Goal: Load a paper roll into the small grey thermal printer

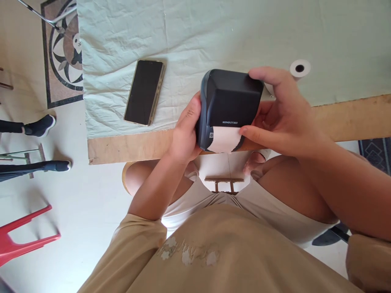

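Observation:
A dark label printer (233,99) marked NIIMBOT is held up over the front edge of the table. From its slot a strip of white paper (225,139) hangs down over the lower front. My left hand (187,130) is closed round the printer's left side, its thumb along the edge. On the other side, my right hand (282,110) grips the printer: the index finger sits at the upper right corner and the thumb touches the paper's right edge. Its other fingers are partly hidden behind the printer.
A phone (144,92) with a dark screen lies on the pale green cloth (189,32), left of the printer. Beyond my right hand sits a white paper roll (299,68). A red stool (27,236) and another person's feet (41,125) are at the left.

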The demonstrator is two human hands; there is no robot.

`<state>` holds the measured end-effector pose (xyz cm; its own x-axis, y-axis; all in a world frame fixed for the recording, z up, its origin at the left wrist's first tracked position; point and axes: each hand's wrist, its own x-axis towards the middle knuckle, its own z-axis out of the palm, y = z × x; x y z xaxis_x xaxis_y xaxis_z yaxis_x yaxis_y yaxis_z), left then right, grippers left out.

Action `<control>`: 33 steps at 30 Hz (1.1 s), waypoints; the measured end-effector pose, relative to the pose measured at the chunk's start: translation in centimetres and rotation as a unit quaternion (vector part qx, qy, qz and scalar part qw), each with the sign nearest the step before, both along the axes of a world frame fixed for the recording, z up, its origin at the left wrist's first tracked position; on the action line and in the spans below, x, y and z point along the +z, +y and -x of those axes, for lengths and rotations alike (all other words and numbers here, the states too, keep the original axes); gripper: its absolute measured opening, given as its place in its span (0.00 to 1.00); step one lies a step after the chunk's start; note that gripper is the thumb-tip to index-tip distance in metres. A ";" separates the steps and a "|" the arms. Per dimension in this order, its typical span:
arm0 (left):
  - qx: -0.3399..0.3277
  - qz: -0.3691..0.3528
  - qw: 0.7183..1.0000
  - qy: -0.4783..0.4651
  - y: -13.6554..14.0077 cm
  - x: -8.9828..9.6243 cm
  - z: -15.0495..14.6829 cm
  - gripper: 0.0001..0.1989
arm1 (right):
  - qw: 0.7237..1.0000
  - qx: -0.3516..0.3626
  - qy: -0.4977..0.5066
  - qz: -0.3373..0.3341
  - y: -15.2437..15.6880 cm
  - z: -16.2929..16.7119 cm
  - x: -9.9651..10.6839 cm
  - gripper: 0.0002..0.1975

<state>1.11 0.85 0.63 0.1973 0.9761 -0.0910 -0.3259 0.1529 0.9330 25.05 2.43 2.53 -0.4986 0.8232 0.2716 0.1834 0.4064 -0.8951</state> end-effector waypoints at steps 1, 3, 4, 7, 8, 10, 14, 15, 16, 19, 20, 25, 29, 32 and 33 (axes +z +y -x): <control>-0.002 -0.010 1.000 0.010 0.0 0.0 0.1 0.45 | 1.000 0.002 -0.004 -0.011 0.1 0.0 0.0 0.42; -0.006 -0.013 1.000 0.018 0.1 0.1 0.2 0.47 | 1.000 -0.001 -0.011 -0.028 0.3 -0.1 0.1 0.42; -0.005 -0.007 1.000 0.016 0.1 0.1 0.3 0.47 | 0.999 -0.009 -0.016 -0.037 0.4 -0.1 0.2 0.42; -0.005 0.029 1.000 -0.012 -0.2 0.6 0.1 0.46 | 0.991 -0.065 -0.044 -0.109 0.3 0.0 0.8 0.39; -0.007 0.035 0.999 -0.023 -0.3 0.8 0.0 0.46 | 0.984 -0.088 -0.040 -0.152 0.2 0.1 1.1 0.36; -0.022 0.025 0.999 -0.036 -0.4 0.9 -0.1 0.48 | 0.965 -0.130 -0.013 -0.226 -0.1 0.7 1.8 0.26; -0.036 -0.045 0.998 -0.031 -0.2 0.1 0.3 0.40 | 0.958 -0.220 0.051 -0.178 -1.0 2.1 3.4 0.05; -0.026 -0.048 0.998 -0.022 -0.1 -0.2 0.4 0.38 | 0.955 -0.236 0.072 -0.161 -1.0 2.3 3.7 0.06; -0.016 -0.047 0.999 -0.007 0.0 -0.5 0.5 0.37 | 0.951 -0.247 0.098 -0.159 -1.0 2.5 4.0 0.07; -0.004 -0.042 0.999 0.033 0.2 -0.6 0.6 0.39 | 0.950 -0.233 0.060 -0.200 -0.5 2.2 4.4 0.07; -0.011 -0.043 0.998 0.032 0.2 -0.5 0.6 0.38 | 0.950 -0.215 0.001 -0.228 -0.2 1.9 4.4 0.05; -0.046 -0.048 0.998 -0.016 -0.4 0.5 0.4 0.33 | 0.898 -0.137 -0.269 -0.321 1.2 1.3 3.7 0.14; -0.048 -0.076 0.996 -0.021 -0.4 0.0 0.6 0.31 | 0.924 -0.095 -0.263 -0.262 1.6 1.3 4.1 0.20; -0.020 -0.060 0.998 0.020 -0.1 -0.3 0.5 0.34 | 0.969 -0.069 -0.156 -0.180 1.1 0.1 5.3 0.17; -0.008 -0.053 0.998 0.032 -0.1 -0.3 0.5 0.36 | 0.981 -0.071 -0.107 -0.146 0.9 -0.7 5.6 0.17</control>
<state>0.63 0.78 0.29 0.2106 0.9776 -0.0001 -0.2625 0.0566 0.9633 25.78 3.37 8.14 -0.4558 0.7912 0.4078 0.4283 0.5966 -0.6787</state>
